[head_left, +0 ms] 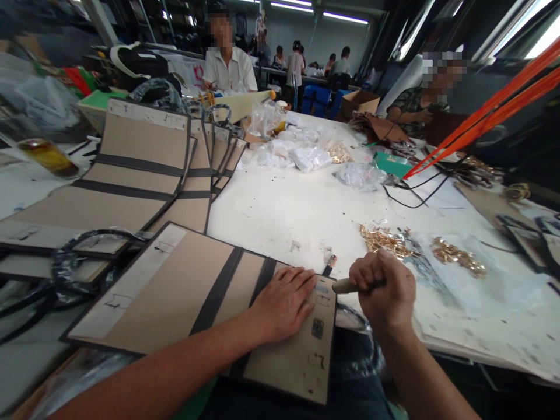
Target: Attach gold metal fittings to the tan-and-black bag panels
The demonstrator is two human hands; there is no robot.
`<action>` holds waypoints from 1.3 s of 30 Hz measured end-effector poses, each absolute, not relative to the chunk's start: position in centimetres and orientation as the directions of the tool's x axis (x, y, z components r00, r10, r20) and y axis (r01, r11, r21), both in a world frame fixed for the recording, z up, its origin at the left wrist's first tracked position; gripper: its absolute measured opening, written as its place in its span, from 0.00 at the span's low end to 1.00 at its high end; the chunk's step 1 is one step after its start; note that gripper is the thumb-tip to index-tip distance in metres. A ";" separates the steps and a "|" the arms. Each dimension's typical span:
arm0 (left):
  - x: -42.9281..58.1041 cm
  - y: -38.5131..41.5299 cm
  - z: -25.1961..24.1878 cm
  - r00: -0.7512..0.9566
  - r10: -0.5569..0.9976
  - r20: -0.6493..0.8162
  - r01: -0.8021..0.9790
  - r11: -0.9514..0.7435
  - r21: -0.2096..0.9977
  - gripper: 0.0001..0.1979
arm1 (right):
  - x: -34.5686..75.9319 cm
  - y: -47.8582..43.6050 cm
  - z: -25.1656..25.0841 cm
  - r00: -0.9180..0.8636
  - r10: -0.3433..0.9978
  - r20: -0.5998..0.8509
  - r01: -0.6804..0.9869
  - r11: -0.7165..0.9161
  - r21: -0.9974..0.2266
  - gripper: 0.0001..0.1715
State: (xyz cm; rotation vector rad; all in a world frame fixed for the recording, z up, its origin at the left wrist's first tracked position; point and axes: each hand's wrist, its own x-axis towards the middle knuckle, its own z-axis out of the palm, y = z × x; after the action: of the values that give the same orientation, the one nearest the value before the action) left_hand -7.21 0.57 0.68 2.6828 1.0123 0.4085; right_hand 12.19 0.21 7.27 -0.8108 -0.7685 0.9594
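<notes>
A beige panel with dark edging and two dark bands (188, 280) lies at the table's front edge, part of it over my lap. Flat on its right part rests my left hand (286, 303), fingers stretched out. My right hand (385, 289) is closed in a fist around a short stick-like tool (346, 286). The tool's pale, rounded end points at the panel's right edge; whether it touches I cannot tell. Beside my left hand, a small dark metal plate (318, 328) is set in the panel. Dark cord handles wrapped in plastic hang below it, partly hidden.
Similar panels (144, 137) are stacked at left, with a wrapped handle (59, 271) nearby. Gold-coloured metal pieces (385, 240) lie at right, more on a plastic sheet (455, 286). Plastic bags (306, 154) sit farther back. Orange straps (485, 116) hang at right. Co-workers (231, 67) sit across the table.
</notes>
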 end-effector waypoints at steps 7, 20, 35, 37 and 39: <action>-7.2 0.6 0.8 0.718 0.672 0.184 0.598 -0.730 0.332 0.27 | 11.0 1.5 6.1 0.162 0.947 0.276 -0.134 0.298 -0.945 0.31; -7.3 0.5 0.4 0.720 0.663 0.207 0.572 -0.735 0.365 0.27 | 9.7 1.1 8.1 -0.005 0.961 0.276 0.057 0.275 -0.960 0.34; -7.3 0.6 0.5 0.721 0.663 0.201 0.564 -0.731 0.384 0.28 | 10.4 0.7 7.0 -0.025 0.968 0.248 0.034 0.249 -0.968 0.34; -7.3 0.6 0.5 0.722 0.661 0.203 0.564 -0.733 0.379 0.29 | 10.5 0.5 7.1 0.016 0.953 0.303 -0.012 0.303 -0.953 0.33; -7.2 0.6 0.5 0.718 0.666 0.202 0.573 -0.730 0.372 0.29 | 10.7 0.4 7.1 0.029 0.936 0.351 -0.061 0.352 -0.934 0.33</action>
State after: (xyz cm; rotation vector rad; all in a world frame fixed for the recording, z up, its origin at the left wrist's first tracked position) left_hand -7.21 0.57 0.46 2.6416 0.9763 0.4705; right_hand 10.68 0.39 7.15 -0.9044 -1.2976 0.9597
